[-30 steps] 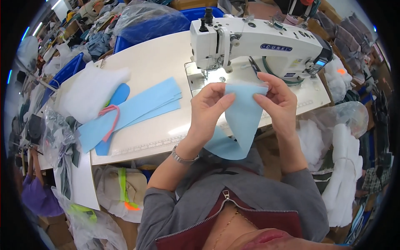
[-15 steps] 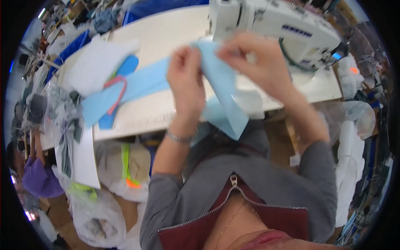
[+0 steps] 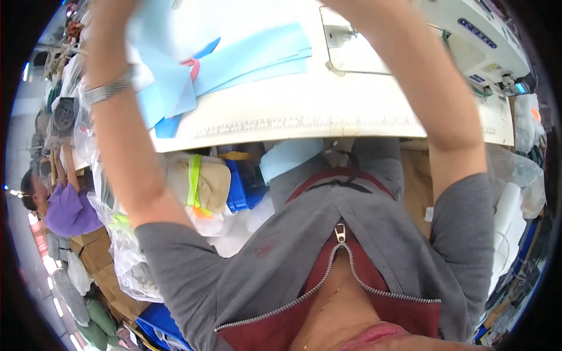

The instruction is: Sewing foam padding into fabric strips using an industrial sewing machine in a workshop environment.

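Observation:
My left hand (image 3: 114, 14) is cut off by the upper edge at the left; its fingers do not show. Around its wrist sits a metal bracelet (image 3: 109, 88). Beside it hangs a blurred light-blue fabric piece (image 3: 153, 44), its lower end over the stack; whether the hand grips it is hidden. Only my right forearm (image 3: 418, 76) shows, reaching up past the upper edge near the sewing machine. Flat light-blue fabric strips (image 3: 257, 61) lie stacked on the white table (image 3: 263, 120), with a pink band (image 3: 193, 68) across them. Another light-blue piece (image 3: 293, 159) rests by my lap.
A white sewing machine (image 3: 486, 38) stands at the right, its needle plate (image 3: 339, 36) left of it. A ruler scale (image 3: 304, 124) runs along the table's front edge. Below are a blue bin (image 3: 243, 187) and plastic bags (image 3: 132, 257). A person in purple (image 3: 73, 210) is at far left.
Both hands have moved up and apart, out toward the upper edge. The light-blue piece between them has left the middle; one now hangs at the left. The view has shifted.

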### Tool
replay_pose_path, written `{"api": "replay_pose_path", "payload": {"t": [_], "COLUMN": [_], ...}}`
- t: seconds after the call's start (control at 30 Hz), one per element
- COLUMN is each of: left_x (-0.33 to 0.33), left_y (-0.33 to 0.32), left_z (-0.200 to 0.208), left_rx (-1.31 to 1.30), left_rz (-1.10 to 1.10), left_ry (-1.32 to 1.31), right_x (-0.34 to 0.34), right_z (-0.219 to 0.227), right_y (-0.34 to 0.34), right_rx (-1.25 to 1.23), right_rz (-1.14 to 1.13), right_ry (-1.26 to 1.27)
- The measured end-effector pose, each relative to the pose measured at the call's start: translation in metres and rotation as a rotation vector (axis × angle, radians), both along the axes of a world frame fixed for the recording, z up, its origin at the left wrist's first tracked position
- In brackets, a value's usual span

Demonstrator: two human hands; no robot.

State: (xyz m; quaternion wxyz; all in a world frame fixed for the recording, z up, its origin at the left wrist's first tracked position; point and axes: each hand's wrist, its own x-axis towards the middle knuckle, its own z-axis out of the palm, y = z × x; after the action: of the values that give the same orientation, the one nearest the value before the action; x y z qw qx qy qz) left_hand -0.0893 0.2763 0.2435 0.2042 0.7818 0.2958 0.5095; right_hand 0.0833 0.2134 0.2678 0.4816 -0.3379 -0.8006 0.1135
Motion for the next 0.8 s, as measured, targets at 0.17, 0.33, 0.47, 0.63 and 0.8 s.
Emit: {"api": "replay_pose_path", "payload": {"t": [0.17,0.33,0.47,0.63,0.8], "left_x": [0.073,0.100,0.108,0.116,0.128], "left_y": [-0.004,-0.019,-0.017,-0.012,-0.016], "left_z": [-0.134,-0.163,-0.168,-0.177,-0.179], "left_rx": [-0.322,-0.828,-1.117,-1.241,-0.685], "left_rz": [-0.259,-0.384,-0.467,-0.495,-0.164], "left_ry": [0.145,0.091,-0.052,-0.072,0.384], "right_x": [0.082,0.140,0.149,0.148,0.156], "right_z": [-0.170,-0.198,-0.201,-0.201,-0.207], "right_y": [-0.034,-0.055,-0.033,-0.026,-0.020], "right_rx": [-0.529,-0.352,0.175,0.189,0.235], "right_rz": [0.009,-0.285,-0.122,0.030,0.011], "right_ry": [0.378,-0.009,-0.300,-0.352,-0.477]}}
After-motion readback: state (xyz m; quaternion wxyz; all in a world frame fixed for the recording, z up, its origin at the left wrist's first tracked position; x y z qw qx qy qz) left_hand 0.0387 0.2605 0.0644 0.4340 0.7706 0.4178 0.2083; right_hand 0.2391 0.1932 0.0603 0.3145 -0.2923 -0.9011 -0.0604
